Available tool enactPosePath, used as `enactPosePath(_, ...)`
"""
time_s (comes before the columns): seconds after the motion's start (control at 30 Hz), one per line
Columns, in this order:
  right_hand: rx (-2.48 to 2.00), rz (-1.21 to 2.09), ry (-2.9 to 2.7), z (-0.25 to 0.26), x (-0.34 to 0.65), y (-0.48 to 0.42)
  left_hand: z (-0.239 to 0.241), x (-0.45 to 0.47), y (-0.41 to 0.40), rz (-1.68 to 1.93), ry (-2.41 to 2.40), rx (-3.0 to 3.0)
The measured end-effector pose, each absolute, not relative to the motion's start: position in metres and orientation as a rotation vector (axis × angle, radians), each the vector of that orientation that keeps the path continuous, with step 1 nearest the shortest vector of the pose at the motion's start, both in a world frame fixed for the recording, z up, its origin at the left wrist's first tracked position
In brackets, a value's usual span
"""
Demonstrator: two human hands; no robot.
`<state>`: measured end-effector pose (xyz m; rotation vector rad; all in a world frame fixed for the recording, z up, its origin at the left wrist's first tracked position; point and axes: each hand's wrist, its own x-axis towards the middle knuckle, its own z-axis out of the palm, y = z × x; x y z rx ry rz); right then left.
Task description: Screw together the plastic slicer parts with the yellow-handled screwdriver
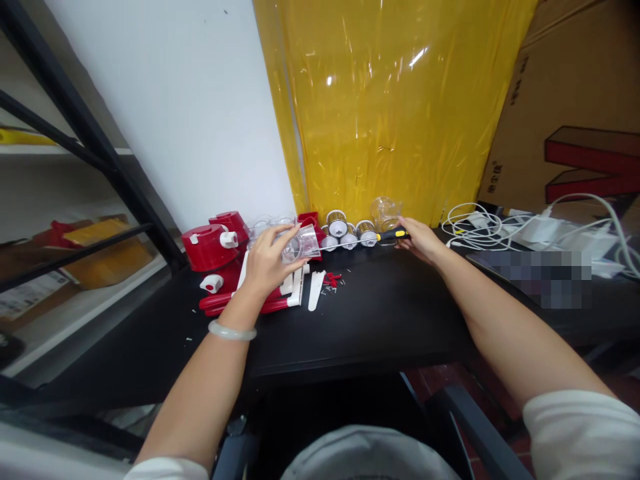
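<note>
My left hand [267,263] grips a clear plastic cup [303,244], held on its side above the black table [380,313]. A pale bangle sits on that wrist. My right hand [420,239] is closed on the yellow-and-black handle of a screwdriver [393,235]; its thin shaft points left toward a row of clear jars with gold and white insides [347,230]. Another clear cup [385,212] stands just behind the screwdriver handle. Under my left hand lie white and red plastic strips [300,290] and small red bits [331,279].
Red plastic lids and bases [210,247] cluster at the left of the table. White cables and chargers [505,223] lie at the right. A yellow plastic sheet [390,100] and a cardboard box [575,113] stand behind. A black metal shelf frame [90,140] rises at the left.
</note>
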<state>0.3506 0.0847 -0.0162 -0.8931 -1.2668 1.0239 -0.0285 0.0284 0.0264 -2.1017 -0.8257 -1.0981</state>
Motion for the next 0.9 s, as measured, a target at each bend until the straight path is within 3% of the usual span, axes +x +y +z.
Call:
enactPosePath(0.27, -0.762, 1.195, -1.102, -0.004, 0.349, 0.073, 0.026, -0.028, 0.028, -1.136, -0.817, -2.092)
enactPosePath(0.57, -0.898, 1.030, -1.208, -0.014, 0.351, 0.083, 0.026, -0.027, 0.027, -1.112, -0.831, -2.092)
enactPosePath(0.9, -0.783, 1.183, -1.075, -0.007, 0.350, 0.076, 0.026, -0.028, 0.028, -1.132, -0.825, -2.100)
